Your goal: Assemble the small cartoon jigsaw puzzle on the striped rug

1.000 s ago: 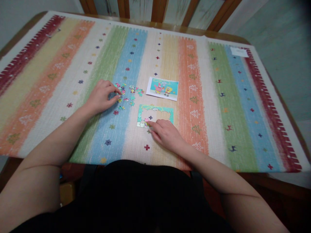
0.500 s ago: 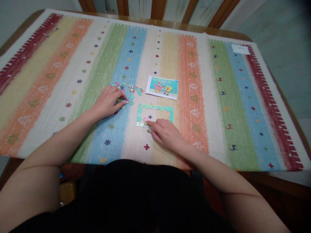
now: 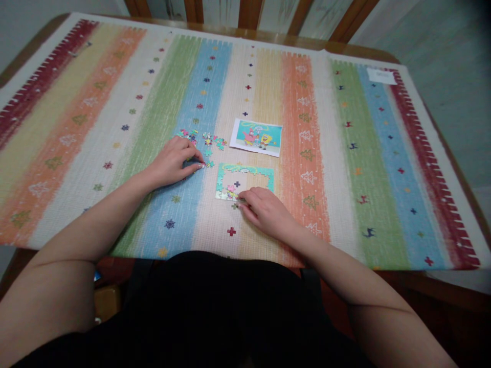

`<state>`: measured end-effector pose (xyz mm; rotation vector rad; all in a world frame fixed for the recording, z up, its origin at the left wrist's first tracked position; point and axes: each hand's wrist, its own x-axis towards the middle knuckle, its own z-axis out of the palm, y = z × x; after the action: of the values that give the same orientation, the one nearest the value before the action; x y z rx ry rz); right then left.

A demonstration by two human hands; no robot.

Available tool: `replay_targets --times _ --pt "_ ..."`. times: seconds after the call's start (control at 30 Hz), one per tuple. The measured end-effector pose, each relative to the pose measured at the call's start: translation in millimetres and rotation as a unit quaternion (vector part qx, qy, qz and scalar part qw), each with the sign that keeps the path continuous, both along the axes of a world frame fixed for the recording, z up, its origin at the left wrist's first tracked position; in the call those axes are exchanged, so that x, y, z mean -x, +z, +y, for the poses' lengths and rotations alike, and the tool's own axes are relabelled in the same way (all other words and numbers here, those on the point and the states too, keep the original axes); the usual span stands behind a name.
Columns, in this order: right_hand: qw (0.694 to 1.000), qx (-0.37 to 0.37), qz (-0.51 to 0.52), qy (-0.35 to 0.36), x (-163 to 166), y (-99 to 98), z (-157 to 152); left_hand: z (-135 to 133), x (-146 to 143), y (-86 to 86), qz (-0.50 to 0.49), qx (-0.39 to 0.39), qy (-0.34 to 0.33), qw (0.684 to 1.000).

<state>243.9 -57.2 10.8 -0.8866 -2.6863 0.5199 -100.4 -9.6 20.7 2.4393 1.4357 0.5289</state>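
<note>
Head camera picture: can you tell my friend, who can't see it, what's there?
A person's right hand is at a partly built jigsaw, the left hand at loose pieces. A cartoon picture lies beyond the jigsaw on a striped tablecloth.

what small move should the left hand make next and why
Perhaps bring one of the loose pieces across to the puzzle frame: the left hand is right beside them, and tablecloth shows inside the frame.
</note>
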Motion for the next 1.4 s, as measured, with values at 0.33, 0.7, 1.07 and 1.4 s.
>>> replay_targets --times 0.33,0.7,1.07,1.4 --pt "1.000 0.013 0.012 0.006 -1.4 0.8 0.5 9.4 27.7 17.2 -0.019 0.004 0.027 0.999" --pt "1.000 0.005 0.009 0.006 -0.9 0.8 0.7 22.3 69.4 6.1 0.025 -0.062 0.099 0.993" --pt "1.000 0.003 0.001 0.010 -1.9 0.0 0.5 23.3 46.7 -13.0 0.014 -0.083 0.143 0.986" --pt "1.000 -0.004 -0.002 0.010 -0.9 -0.3 0.4 30.9 19.8 -18.7 0.025 -0.099 0.166 0.981"
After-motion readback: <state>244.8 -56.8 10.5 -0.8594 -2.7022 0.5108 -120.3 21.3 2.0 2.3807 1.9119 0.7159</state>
